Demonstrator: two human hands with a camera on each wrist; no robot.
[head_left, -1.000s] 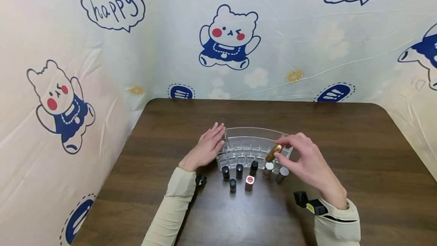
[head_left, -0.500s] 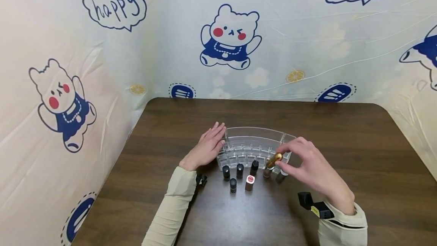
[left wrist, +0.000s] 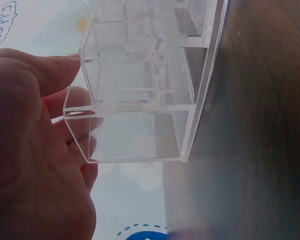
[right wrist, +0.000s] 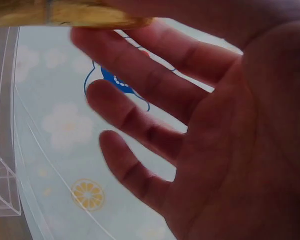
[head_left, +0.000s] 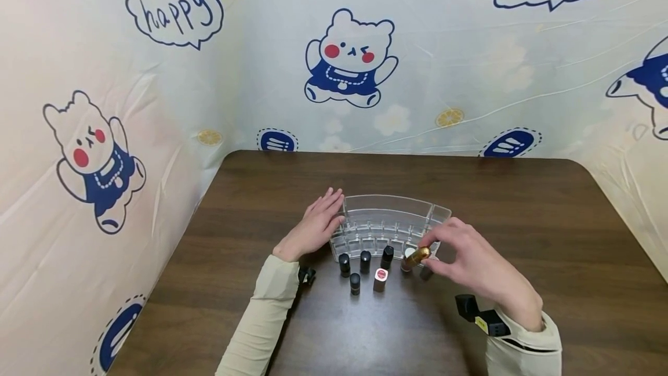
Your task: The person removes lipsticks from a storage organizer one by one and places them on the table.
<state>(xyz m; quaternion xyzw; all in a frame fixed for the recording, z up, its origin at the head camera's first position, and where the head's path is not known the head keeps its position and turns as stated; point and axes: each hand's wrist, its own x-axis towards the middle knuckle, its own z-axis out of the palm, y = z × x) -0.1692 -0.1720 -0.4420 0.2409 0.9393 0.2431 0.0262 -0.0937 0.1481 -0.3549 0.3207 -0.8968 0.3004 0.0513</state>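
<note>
A clear stepped acrylic lipstick organizer (head_left: 388,213) stands on the table. My left hand (head_left: 311,231) rests against its left end with the fingers straight. In the left wrist view the thumb of that hand (left wrist: 35,140) touches the organizer's edge (left wrist: 135,135), and other fingers show through the clear wall. At the organizer's front right corner, my right hand (head_left: 475,257) pinches a gold lipstick tube (head_left: 419,256) between thumb and fingertips. The tube is tilted, above a silver-topped tube it partly covers. The right wrist view has the gold tube (right wrist: 80,14) at its top edge.
Several black lipsticks (head_left: 365,261) stand before the organizer, beside a square tube (head_left: 380,279) with a red-marked top. A darker tube (head_left: 426,273) is partly hidden by my right hand. A printed cloth (head_left: 417,74) hangs behind the brown table (head_left: 282,184).
My right hand has come slightly toward me and lower, away from the organizer's compartments. The gold lipstick tube in it now lies closer to level. My left hand stays where it was.
</note>
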